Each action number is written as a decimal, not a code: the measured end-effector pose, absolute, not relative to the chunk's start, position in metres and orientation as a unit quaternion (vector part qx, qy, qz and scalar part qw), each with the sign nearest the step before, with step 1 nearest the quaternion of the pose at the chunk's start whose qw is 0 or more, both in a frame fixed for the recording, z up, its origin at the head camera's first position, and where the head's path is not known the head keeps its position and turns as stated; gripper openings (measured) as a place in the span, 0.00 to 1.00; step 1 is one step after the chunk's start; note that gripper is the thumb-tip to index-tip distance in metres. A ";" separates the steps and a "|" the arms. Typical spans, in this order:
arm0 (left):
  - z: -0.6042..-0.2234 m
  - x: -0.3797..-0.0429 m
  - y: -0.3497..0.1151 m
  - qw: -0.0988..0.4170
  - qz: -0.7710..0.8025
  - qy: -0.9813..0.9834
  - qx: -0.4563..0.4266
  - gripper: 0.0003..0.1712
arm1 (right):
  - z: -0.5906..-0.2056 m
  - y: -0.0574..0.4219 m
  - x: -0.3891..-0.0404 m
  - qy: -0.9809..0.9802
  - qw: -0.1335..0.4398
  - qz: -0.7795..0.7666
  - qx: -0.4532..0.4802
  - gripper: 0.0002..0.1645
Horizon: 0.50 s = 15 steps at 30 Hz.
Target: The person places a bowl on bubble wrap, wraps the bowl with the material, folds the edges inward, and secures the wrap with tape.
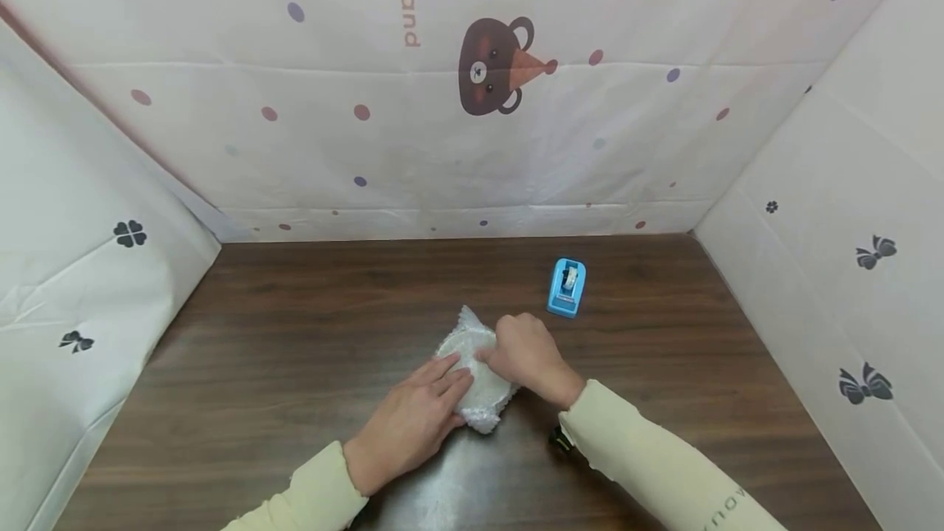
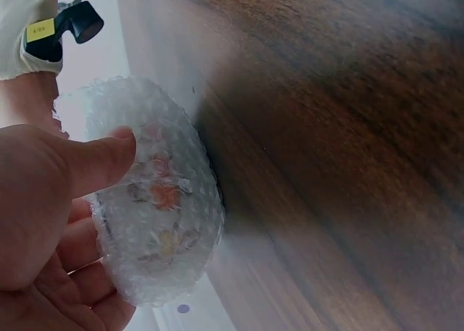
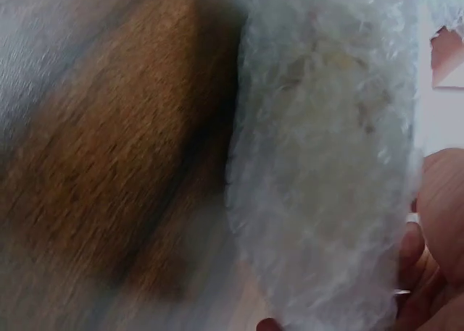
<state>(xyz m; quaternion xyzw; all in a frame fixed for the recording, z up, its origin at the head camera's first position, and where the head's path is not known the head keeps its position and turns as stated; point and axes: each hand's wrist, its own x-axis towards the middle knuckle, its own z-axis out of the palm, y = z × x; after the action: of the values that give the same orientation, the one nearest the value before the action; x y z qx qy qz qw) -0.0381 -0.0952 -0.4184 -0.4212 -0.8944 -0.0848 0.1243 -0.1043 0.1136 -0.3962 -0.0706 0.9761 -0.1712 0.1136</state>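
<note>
A round object in bubble wrap [image 1: 487, 390] stands on the table between both hands. Orange and yellow markings show faintly through the wrap [image 2: 167, 222] in the left wrist view; what lies inside is hard to make out. My left hand [image 1: 413, 416] grips it from the near left, fingers over the top and thumb against its side. At the upper right, my right hand [image 1: 527, 355] has its fingers curled by the edge and its thumb on the top. Wrap [image 3: 319, 164] fills much of the right wrist view, where the hand is mostly cut off.
A blue tape dispenser [image 1: 566, 301] with a small roll stands beyond the right hand. The dark wooden table [image 1: 295, 310] is bounded by a printed cloth backdrop [image 1: 413, 146] behind and white sheets at both sides. A black device [image 1: 560, 439] sits at the right wrist.
</note>
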 end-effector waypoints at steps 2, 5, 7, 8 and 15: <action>-0.418 -0.037 -0.095 0.121 -0.081 -0.895 -0.421 0.30 | -0.397 0.117 -0.105 0.975 0.114 -0.179 -0.067 0.31; -0.418 -0.037 -0.095 0.117 -0.073 -0.896 -0.422 0.28 | -0.396 0.125 -0.107 0.968 0.129 -0.206 -0.058 0.33; -0.418 -0.036 -0.095 0.115 -0.069 -0.896 -0.423 0.27 | -0.395 0.130 -0.108 0.963 0.139 -0.227 -0.050 0.33; -0.418 -0.036 -0.095 0.116 -0.067 -0.896 -0.424 0.27 | -0.395 0.132 -0.108 0.960 0.143 -0.236 -0.047 0.32; -0.417 -0.037 -0.092 0.107 -0.064 -0.898 -0.421 0.26 | -0.395 0.138 -0.113 0.946 0.159 -0.274 -0.069 0.24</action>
<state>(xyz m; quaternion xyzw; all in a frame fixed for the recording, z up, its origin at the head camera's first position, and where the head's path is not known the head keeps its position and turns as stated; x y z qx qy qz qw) -0.0372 -0.0923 -0.4167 -0.4211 -0.8984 -0.0641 0.1071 -0.1127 0.1378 -0.3949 -0.0686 0.9461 -0.2735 0.1591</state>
